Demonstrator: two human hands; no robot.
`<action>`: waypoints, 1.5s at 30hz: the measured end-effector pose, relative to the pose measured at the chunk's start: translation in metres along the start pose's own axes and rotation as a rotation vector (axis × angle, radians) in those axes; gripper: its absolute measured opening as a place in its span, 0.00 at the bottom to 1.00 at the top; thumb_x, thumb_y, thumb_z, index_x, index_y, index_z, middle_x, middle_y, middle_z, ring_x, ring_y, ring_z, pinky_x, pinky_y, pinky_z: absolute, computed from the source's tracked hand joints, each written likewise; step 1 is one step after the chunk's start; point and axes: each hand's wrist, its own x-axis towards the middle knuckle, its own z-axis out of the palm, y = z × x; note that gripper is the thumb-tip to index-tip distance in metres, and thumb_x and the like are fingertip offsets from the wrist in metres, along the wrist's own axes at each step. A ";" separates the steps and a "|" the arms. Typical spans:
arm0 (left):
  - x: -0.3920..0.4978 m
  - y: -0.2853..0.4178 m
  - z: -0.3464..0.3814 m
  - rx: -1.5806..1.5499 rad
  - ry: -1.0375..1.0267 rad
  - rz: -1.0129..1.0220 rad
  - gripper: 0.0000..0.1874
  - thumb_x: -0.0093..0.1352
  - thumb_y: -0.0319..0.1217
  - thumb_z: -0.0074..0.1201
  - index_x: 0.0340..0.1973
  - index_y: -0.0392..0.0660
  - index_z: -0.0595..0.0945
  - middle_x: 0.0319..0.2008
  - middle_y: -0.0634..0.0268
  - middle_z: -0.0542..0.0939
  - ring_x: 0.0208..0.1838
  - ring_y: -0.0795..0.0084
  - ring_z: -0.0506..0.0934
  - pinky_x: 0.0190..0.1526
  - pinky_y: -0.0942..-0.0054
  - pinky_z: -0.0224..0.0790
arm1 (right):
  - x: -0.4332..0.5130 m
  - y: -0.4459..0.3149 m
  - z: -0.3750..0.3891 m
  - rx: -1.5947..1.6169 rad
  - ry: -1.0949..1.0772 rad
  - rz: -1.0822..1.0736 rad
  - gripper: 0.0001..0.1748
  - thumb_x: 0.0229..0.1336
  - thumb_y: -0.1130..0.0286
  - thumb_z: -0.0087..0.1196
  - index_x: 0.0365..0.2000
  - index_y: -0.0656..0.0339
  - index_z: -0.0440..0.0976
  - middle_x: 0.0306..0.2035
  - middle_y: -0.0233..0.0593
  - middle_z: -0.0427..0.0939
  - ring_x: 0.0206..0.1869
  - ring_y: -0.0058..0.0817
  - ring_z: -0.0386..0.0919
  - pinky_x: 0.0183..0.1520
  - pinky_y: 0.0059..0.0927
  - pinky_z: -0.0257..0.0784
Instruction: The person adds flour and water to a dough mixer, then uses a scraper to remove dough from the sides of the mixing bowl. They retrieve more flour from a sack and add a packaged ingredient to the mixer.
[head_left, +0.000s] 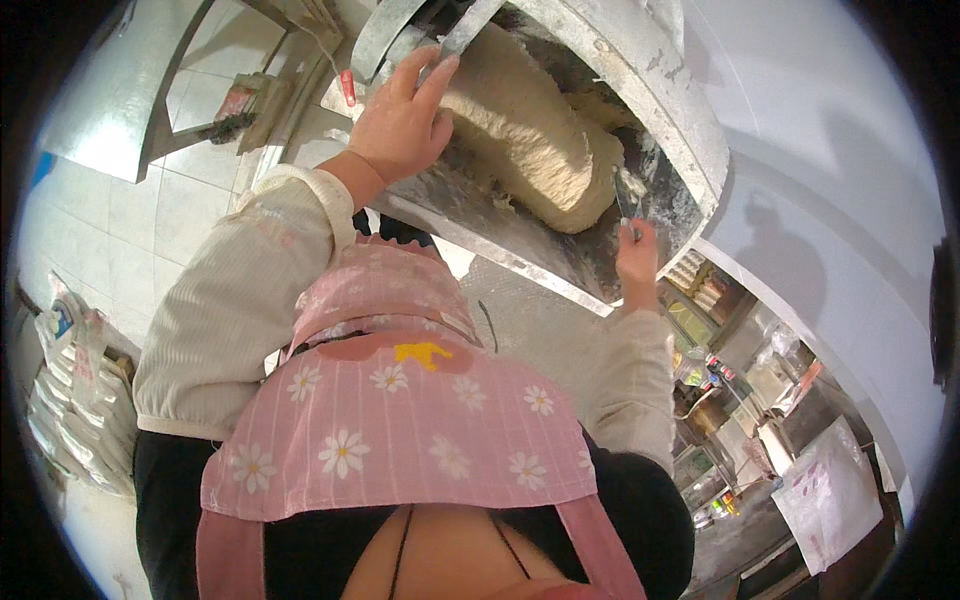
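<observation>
A large elongated mass of dough (525, 127) lies in the floury metal bed of a dough machine (555, 289). My left hand (401, 120) is at the machine's upper left side, its fingers touching the end of a flat metal bar (472, 26); whether they grip the bar is unclear. At the dough's lower right end, my right hand (637, 251) holds a small metal scraper (624, 193) by its handle. The blade stands beside the dough, near a small lump of dough (634, 182) stuck on the metal.
A red-handled tool or clip (347, 88) hangs left of my left hand. Beyond it are a metal-framed panel (112, 97) and a tiled floor. Stacked packed bags (82, 420) stand at the lower left. To the right are a white wall (795, 180) and a cluttered shelf with a plastic bag (829, 495).
</observation>
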 end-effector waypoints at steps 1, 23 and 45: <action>0.000 0.000 0.000 -0.001 0.003 0.006 0.30 0.59 0.28 0.52 0.59 0.45 0.66 0.60 0.53 0.62 0.51 0.48 0.73 0.50 0.57 0.69 | -0.004 0.016 0.011 0.054 0.089 0.027 0.18 0.56 0.64 0.52 0.47 0.58 0.70 0.34 0.54 0.76 0.35 0.48 0.78 0.40 0.42 0.70; -0.001 -0.006 0.001 -0.057 0.001 0.026 0.31 0.60 0.28 0.55 0.60 0.46 0.65 0.59 0.54 0.62 0.51 0.51 0.72 0.51 0.59 0.68 | 0.080 0.085 0.131 0.578 0.183 0.829 0.06 0.53 0.69 0.49 0.27 0.58 0.75 0.29 0.38 0.75 0.30 0.32 0.74 0.28 0.32 0.68; 0.021 -0.005 -0.025 -0.878 -0.135 -0.446 0.18 0.72 0.38 0.41 0.48 0.37 0.74 0.41 0.50 0.76 0.45 0.58 0.74 0.49 0.63 0.67 | 0.219 0.046 0.072 -1.228 -0.484 -0.196 0.17 0.49 0.67 0.49 0.40 0.61 0.77 0.41 0.55 0.79 0.40 0.47 0.79 0.38 0.41 0.74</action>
